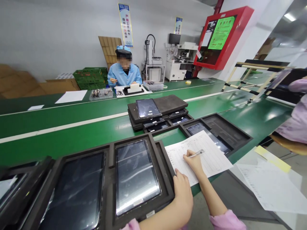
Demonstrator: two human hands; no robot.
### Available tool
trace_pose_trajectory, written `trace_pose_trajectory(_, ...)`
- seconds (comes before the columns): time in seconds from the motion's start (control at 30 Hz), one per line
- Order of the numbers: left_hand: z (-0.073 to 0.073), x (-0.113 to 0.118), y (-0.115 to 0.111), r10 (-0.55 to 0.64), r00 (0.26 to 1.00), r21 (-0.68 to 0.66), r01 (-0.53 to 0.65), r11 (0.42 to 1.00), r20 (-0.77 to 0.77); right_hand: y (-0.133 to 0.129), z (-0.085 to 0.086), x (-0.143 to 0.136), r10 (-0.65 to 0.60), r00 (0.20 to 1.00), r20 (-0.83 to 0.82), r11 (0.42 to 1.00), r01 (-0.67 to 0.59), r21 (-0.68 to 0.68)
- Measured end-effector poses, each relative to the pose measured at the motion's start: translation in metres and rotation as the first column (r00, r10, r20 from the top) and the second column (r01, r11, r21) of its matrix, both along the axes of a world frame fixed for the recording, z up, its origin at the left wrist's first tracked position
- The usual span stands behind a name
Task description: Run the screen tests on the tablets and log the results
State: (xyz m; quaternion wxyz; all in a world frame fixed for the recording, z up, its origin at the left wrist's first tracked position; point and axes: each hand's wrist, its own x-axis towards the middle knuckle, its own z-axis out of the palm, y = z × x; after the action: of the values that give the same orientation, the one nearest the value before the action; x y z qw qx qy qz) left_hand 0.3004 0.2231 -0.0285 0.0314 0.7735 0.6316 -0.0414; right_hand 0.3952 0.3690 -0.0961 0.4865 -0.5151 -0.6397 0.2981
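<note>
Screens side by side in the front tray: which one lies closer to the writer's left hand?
The right-hand screen, bright with reflections, beside the left hand; the darker left-hand screen lies farther across the tray.

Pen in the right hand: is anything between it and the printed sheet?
Nothing visible blocks it. The right hand holds the pen over the printed sheet, though its tip can't be made out. The left hand is off to the side, by the sheet's edge and the foam tray.
</note>
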Motion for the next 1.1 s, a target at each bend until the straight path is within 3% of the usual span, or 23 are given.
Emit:
trace_pose_trajectory(0.1,0.023,-0.013,0.036,0.015,0.998,-0.193,-0.003,0.981,0.064,0.003,0.000,0.003,-0.016,0.999,-0.051,1.000,0.016,0.002)
trace_pose_trajectory(0.27,0.053,-0.059,0.128,0.108,0.994,-0.163,-0.102,0.981,0.028,0.005,0.005,0.004,-0.123,0.983,-0.135,0.991,0.129,0.037)
trace_pose_trajectory(0.4,0.061,-0.080,0.169,0.146,0.989,-0.235,-0.145,0.961,-0.012,0.009,0.010,-0.002,-0.205,0.961,-0.187,0.973,0.221,0.070)
trace_pose_trajectory(0.67,0.068,-0.080,0.185,0.199,0.979,-0.285,-0.201,0.937,-0.039,0.018,0.020,-0.027,-0.227,0.941,-0.252,0.946,0.274,0.173)
trace_pose_trajectory(0.73,0.073,-0.080,0.185,0.159,0.987,-0.269,-0.145,0.952,0.032,0.017,0.024,-0.023,-0.286,0.923,-0.257,0.913,0.344,0.221)
trace_pose_trajectory(0.83,0.083,-0.080,0.177,0.002,0.972,-0.216,0.049,0.975,0.234,-0.003,0.022,0.000,-0.415,0.866,-0.281,0.832,0.486,0.269)
trace_pose_trajectory(0.93,0.096,-0.082,0.163,-0.167,0.897,-0.119,0.234,0.965,0.408,-0.045,0.004,0.036,-0.577,0.735,-0.357,0.705,0.668,0.238)
trace_pose_trajectory(1.0,0.102,-0.081,0.154,-0.220,0.826,-0.066,0.295,0.953,0.519,-0.077,-0.014,0.059,-0.656,0.629,-0.417,0.622,0.764,0.175)
trace_pose_trajectory(1.03,0.105,-0.079,0.151,-0.220,0.770,-0.052,0.312,0.949,0.598,-0.091,-0.024,0.068,-0.670,0.597,-0.441,0.605,0.784,0.142)
trace_pose_trajectory(1.1,0.106,-0.066,0.144,-0.180,0.635,-0.068,0.346,0.936,0.751,-0.114,-0.038,0.084,-0.654,0.588,-0.476,0.629,0.772,0.090)
